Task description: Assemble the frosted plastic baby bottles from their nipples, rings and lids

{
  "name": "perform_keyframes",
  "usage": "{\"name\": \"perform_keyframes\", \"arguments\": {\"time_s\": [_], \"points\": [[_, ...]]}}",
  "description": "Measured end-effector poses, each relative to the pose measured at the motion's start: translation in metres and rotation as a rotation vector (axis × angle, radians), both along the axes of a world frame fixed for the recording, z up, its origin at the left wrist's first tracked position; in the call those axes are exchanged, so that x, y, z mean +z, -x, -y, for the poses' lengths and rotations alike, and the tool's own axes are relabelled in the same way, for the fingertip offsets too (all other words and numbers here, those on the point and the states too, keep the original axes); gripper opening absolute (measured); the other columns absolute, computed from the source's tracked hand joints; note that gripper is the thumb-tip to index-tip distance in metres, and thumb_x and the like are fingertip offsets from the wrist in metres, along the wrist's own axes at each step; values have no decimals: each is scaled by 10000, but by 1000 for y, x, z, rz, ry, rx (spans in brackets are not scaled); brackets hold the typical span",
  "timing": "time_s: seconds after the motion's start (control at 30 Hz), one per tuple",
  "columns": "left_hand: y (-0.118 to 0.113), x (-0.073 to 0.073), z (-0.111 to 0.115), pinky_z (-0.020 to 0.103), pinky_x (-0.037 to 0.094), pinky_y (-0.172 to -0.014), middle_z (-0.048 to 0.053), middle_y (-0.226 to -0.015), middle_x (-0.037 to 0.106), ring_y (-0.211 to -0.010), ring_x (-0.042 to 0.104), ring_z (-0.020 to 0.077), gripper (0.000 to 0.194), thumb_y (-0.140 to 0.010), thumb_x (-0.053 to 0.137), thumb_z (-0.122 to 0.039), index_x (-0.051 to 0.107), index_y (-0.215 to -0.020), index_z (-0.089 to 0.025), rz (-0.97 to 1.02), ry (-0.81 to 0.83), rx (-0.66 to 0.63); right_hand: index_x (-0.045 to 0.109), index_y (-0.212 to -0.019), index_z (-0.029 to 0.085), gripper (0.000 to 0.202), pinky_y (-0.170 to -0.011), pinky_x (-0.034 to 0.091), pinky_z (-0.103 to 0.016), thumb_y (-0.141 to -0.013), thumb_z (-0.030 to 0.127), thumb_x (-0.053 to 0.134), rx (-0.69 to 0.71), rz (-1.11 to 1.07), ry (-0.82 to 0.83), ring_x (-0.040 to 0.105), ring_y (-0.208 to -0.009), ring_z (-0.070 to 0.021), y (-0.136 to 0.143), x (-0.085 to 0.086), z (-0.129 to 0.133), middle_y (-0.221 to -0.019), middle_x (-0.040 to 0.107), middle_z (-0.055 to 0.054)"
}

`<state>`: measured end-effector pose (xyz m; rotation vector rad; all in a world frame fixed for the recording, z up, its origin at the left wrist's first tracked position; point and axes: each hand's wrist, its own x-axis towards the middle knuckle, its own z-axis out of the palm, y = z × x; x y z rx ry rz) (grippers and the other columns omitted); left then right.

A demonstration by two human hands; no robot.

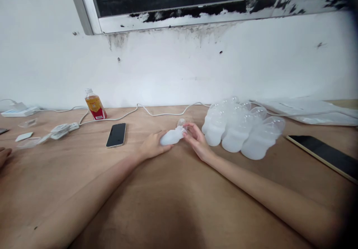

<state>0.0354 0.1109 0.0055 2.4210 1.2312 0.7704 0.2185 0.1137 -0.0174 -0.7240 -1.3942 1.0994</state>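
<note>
A white, bulbous plastic piece (171, 137) with a clear rounded tip lies tilted between my two hands, over the middle of the table. My left hand (153, 144) is wrapped round its wider end. At its narrow end, the fingers of my right hand (195, 139) pinch the part near the clear tip. Just right of my right hand, several similar white pieces with clear domed tops (237, 129) stand grouped close together on the wooden table (173, 189).
A phone (116, 135) and a bottle with a red and yellow label (96, 105) are left of my hands. White cables (167, 114) run along the wall. A tablet-like device (327, 155) lies right. Another person's hand (4, 155) shows at the left edge.
</note>
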Motion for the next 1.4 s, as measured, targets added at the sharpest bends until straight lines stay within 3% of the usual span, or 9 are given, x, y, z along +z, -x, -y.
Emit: {"name": "perform_keyframes", "arguments": {"time_s": [0.27,0.43,0.53,0.7,0.83,0.93,1.03,1.27,1.4], "points": [[18,17,-6,271,416,-731,27,-1010,592,-875,544,202,498,-640,586,-386,514,-1092,-192,-86,207,-130,505,-974,227,342,-813,430,-322,-663,310,621,134,434,-225,496,-958,-177,-12,9,-2,-1024,482,-47],[20,20,-7,262,417,-678,19,-937,606,-820,553,194,453,-648,575,-412,540,-1048,-203,-155,225,-135,546,-955,222,333,-797,422,-331,-663,367,610,40,687,-446,513,-934,-196,-16,23,2,-999,550,-54],[16,20,-5,260,418,-681,10,-946,587,-826,552,188,444,-653,575,-387,515,-1065,-233,-183,150,-190,547,-944,203,323,-583,451,-252,-745,449,479,16,720,-272,582,-642,-143,-12,20,5,-776,613,-31],[8,12,2,301,412,-712,55,-973,518,-834,537,210,445,-674,543,-341,473,-1097,-221,-297,-155,-120,554,-788,142,551,-308,286,-191,-811,554,188,104,713,141,470,-287,-99,-7,12,1,-424,529,8],[10,3,-2,303,421,-717,54,-998,504,-844,539,209,496,-688,532,-356,418,-1152,-226,-249,-168,-89,557,-909,169,451,-466,413,-224,-815,507,273,2,743,-38,581,-540,-132,-12,24,0,-737,636,-57],[13,-1,-6,295,412,-764,43,-1042,510,-894,530,199,507,-698,530,-354,390,-1169,-229,-136,-123,-83,471,-1096,213,390,-642,446,-263,-756,405,471,19,743,-318,536,-890,-181,-16,34,1,-1096,523,-77],[15,-1,-8,289,410,-764,38,-1037,522,-903,526,193,482,-710,523,-345,394,-1158,-223,-97,-113,-80,460,-1103,216,413,-608,444,-273,-716,339,533,55,790,-410,531,-827,-177,-17,37,3,-1077,517,-78],[16,-1,-6,294,424,-717,57,-1028,498,-859,530,205,500,-718,501,-381,377,-1176,-222,-279,-189,-80,535,-874,191,300,-532,411,-244,-659,394,586,24,760,-211,525,-566,-118,-12,33,7,-772,594,-26],[16,-5,-4,312,417,-758,80,-1030,479,-894,510,215,482,-749,467,-381,367,-1185,-201,-341,-286,-72,489,-770,185,260,-396,346,-188,-675,416,562,65,585,88,438,-408,-71,-3,27,13,-542,527,30]]}}
